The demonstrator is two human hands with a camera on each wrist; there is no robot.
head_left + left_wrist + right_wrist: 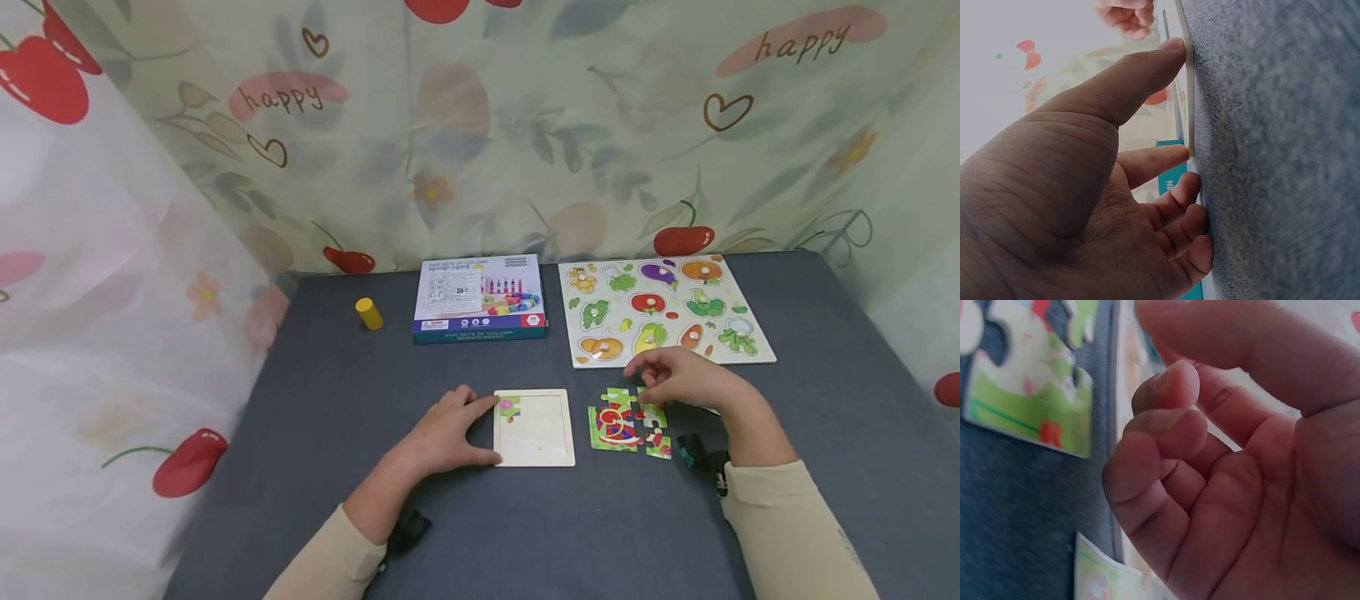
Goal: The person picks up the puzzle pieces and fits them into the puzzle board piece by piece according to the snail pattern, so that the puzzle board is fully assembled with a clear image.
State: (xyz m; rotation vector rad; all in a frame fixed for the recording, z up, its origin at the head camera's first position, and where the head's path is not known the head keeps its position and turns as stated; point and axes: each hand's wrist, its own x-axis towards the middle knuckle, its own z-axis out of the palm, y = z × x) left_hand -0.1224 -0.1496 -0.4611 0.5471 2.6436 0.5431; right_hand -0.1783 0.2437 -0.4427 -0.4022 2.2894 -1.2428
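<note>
Head view: my spread left hand braces the puzzle tray, centre desk; my right hand, half-curled, seemingly empty, hovers by puzzle pieces nearer the right edge — choosing, I judge; next wants a pinch.

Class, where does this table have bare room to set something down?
Free: the dark grey tabletop between the yellow cylinder and the left hand, and between the beige sleeves. Crowded: around the colourful jigsaw pieces, near the right hand.

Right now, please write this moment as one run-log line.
left hand: touching puzzle tray | right hand: near loose pieces | tray: pink-flowered piece in upper-left corner
</note>
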